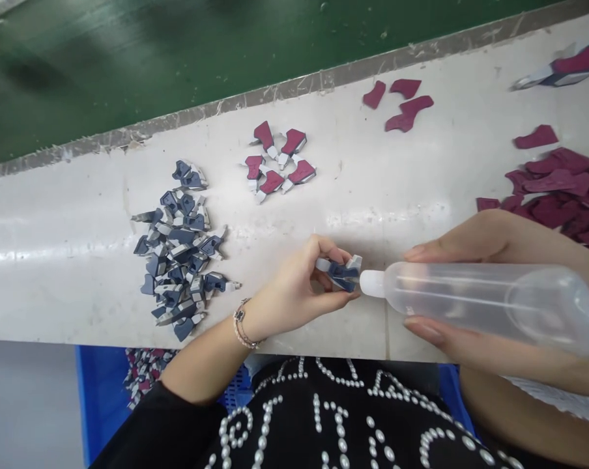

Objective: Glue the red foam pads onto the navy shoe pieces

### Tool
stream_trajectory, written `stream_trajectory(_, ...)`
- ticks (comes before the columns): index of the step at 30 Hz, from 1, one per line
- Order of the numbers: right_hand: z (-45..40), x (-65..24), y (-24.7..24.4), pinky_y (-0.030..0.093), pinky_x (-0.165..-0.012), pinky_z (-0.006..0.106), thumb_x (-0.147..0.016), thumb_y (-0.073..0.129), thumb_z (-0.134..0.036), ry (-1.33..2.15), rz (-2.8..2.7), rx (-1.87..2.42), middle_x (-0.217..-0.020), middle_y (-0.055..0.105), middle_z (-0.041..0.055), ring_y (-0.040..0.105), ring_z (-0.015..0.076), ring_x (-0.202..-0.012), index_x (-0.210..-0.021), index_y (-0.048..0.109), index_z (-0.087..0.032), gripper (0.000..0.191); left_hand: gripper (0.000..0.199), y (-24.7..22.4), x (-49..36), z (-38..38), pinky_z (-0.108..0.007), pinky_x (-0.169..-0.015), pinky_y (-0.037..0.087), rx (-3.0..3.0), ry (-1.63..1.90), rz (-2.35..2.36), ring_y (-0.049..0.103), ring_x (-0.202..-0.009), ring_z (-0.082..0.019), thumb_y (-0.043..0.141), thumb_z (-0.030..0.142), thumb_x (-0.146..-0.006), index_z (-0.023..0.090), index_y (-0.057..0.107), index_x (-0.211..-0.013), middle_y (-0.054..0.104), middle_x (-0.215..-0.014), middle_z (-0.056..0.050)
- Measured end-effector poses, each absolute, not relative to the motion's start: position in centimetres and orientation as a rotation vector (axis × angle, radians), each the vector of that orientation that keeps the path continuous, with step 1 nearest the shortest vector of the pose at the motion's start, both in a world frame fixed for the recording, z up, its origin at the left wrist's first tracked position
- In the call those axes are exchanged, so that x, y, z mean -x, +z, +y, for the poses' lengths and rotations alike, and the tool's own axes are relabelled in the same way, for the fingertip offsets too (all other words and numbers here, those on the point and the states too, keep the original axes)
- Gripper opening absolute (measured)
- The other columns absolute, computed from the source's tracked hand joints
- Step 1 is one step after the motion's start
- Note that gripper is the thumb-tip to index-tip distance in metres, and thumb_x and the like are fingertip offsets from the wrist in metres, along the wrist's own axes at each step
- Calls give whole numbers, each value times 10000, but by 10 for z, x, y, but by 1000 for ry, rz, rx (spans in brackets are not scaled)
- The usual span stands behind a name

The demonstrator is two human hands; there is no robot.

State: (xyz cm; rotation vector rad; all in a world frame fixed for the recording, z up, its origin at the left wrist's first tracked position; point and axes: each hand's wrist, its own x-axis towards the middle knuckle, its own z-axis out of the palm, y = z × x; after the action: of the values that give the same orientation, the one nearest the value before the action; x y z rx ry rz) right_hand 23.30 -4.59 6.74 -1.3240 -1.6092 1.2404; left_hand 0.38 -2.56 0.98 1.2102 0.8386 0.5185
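Observation:
My left hand [304, 280] pinches a small dark blue and white plastic part [342, 273] between thumb and fingers, just above the work surface. Around a translucent squeeze bottle [460, 296] my right hand [500, 260] is closed, fingers on the upper side and thumb below. The bottle lies nearly level, its white nozzle pointing left. That tip is at the right side of the blue part; whether they touch I cannot tell. Left of my hands is a pile of similar blue and white parts [182, 251]. Beyond them sit several parts with maroon faces [279, 159].
A heap of maroon pieces [563, 189] lies at the right, with several loose maroon pieces [409, 111] farther back. A larger maroon-and-white part [568, 65] rests at the far right. Below the front edge, a blue crate [101, 397] holds many small parts. A green belt [226, 52] runs behind.

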Motion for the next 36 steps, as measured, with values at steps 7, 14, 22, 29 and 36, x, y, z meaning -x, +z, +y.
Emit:
stream_trajectory(7,-44,-231,67,475,-363,290,-859,799,-345,1201,-1697,1257,-757,672,-55,619,145,-536,-950,578,-324,240,413,12,-2,-25,-215,-667,577,-1192,478,835,670,-825,-112,837,292,-828,226,481,-1026,688,-1096,-52)
stream_trajectory(14,-40,-230,67,440,-348,250,-851,808,-322,1203,-1712,1269,-713,660,-74,584,102,-470,-946,609,-295,222,466,15,-2,-25,-196,-652,584,-1148,502,820,633,-739,-74,905,278,-754,223,522,-1015,664,-1080,-29)
stream_trajectory(22,-41,-231,68,454,-378,255,-864,801,-337,1187,-1754,1258,-719,642,-73,592,95,-487,-945,597,-283,226,458,16,-3,-23,-211,-665,596,-1174,513,807,637,-791,-103,910,294,-750,219,530,-995,652,-1033,-27)
stream_trajectory(29,-42,-229,65,463,-420,290,-883,781,-429,1167,-1744,1244,-796,678,-43,642,140,-571,-900,589,-300,232,441,17,-3,-23,-191,-670,588,-1137,506,798,625,-764,-79,900,236,-756,216,529,-994,659,-1047,-18)
stream_trajectory(36,-39,-229,67,428,-403,299,-885,785,-404,1211,-1703,1272,-773,649,-53,594,121,-521,-897,603,-313,204,420,17,-3,-23,-165,-649,593,-1153,543,777,650,-791,-80,888,187,-760,217,543,-998,653,-1050,-11)
